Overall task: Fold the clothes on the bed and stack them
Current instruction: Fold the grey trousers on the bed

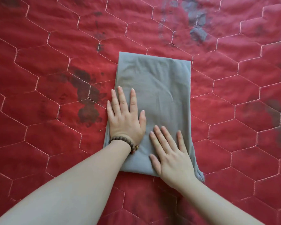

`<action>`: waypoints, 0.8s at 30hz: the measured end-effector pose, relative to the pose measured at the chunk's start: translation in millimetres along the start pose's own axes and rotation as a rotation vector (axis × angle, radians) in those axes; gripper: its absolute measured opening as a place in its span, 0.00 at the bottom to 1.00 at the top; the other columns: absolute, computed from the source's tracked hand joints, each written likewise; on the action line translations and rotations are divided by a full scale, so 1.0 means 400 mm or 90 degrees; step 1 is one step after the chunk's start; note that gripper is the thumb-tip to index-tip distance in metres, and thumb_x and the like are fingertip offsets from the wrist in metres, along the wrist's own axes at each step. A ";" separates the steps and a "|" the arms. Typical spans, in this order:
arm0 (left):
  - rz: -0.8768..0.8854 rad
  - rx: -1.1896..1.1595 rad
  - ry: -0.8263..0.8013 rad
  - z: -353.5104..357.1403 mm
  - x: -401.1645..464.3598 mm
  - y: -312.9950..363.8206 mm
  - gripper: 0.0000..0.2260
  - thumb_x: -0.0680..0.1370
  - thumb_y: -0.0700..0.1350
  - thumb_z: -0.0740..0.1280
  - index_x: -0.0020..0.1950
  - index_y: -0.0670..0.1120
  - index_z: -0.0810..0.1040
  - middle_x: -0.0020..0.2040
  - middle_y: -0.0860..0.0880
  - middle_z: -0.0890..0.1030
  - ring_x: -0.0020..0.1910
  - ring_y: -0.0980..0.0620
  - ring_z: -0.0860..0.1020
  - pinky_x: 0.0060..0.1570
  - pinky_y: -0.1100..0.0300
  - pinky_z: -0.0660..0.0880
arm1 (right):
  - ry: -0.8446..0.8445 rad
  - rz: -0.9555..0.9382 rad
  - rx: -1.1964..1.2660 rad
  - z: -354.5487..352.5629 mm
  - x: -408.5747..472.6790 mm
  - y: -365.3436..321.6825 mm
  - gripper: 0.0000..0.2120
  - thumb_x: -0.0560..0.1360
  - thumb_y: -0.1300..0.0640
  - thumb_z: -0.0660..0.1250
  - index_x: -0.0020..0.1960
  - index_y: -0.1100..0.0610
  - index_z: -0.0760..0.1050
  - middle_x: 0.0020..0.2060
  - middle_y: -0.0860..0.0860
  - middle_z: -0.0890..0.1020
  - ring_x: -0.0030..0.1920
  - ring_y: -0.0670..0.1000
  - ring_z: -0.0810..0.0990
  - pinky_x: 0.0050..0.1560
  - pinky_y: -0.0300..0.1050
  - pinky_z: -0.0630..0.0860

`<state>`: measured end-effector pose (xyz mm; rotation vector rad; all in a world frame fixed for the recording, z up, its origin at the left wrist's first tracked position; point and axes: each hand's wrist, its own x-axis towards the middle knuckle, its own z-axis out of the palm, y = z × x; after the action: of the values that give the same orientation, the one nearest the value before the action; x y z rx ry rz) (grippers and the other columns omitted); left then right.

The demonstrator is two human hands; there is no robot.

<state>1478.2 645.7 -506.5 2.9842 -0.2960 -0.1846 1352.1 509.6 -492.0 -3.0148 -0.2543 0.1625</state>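
Note:
A grey garment (157,88) lies folded into a long rectangle in the middle of the bed, its near end close to me. My left hand (126,117) presses flat on its left side with fingers straight and spread; a brown bead bracelet is on that wrist. My right hand (170,153) lies flat on the near right part of the garment, fingers straight and pointing away from me. Neither hand grips the cloth.
The bed is covered by a red quilted spread (47,78) with a pale hexagon stitch pattern and dark flower prints. No other clothes show in view around the grey piece.

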 end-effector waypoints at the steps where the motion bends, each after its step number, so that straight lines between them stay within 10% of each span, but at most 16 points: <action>1: 0.002 0.004 -0.003 0.001 -0.001 -0.001 0.31 0.79 0.56 0.50 0.80 0.45 0.51 0.78 0.35 0.50 0.77 0.35 0.50 0.73 0.39 0.53 | -0.015 0.021 -0.014 0.016 -0.055 0.017 0.30 0.78 0.43 0.55 0.77 0.54 0.59 0.77 0.51 0.58 0.77 0.51 0.54 0.74 0.63 0.51; 8: 0.033 0.009 -0.073 -0.044 -0.007 -0.008 0.33 0.78 0.61 0.44 0.79 0.46 0.43 0.78 0.35 0.43 0.77 0.38 0.41 0.74 0.39 0.42 | -0.048 0.149 0.028 0.011 -0.113 0.057 0.27 0.80 0.48 0.50 0.78 0.53 0.55 0.77 0.48 0.55 0.78 0.52 0.50 0.73 0.63 0.53; 15: 0.539 0.110 -0.156 -0.049 -0.248 -0.049 0.37 0.73 0.63 0.62 0.78 0.49 0.58 0.78 0.38 0.54 0.77 0.35 0.50 0.69 0.31 0.55 | -0.031 0.202 0.140 -0.014 -0.117 0.058 0.27 0.80 0.47 0.53 0.77 0.54 0.58 0.77 0.58 0.53 0.77 0.61 0.51 0.75 0.57 0.55; 24: 0.458 0.246 -0.121 -0.093 -0.260 -0.098 0.24 0.78 0.44 0.49 0.72 0.49 0.71 0.70 0.43 0.72 0.69 0.41 0.72 0.63 0.40 0.72 | -0.061 0.300 0.232 -0.028 -0.120 -0.151 0.31 0.80 0.51 0.60 0.77 0.64 0.53 0.76 0.66 0.45 0.77 0.65 0.48 0.76 0.56 0.53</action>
<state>1389.4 709.6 -464.4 2.9723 -1.5366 -0.3547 1296.6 559.3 -469.0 -2.6485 0.4370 0.3497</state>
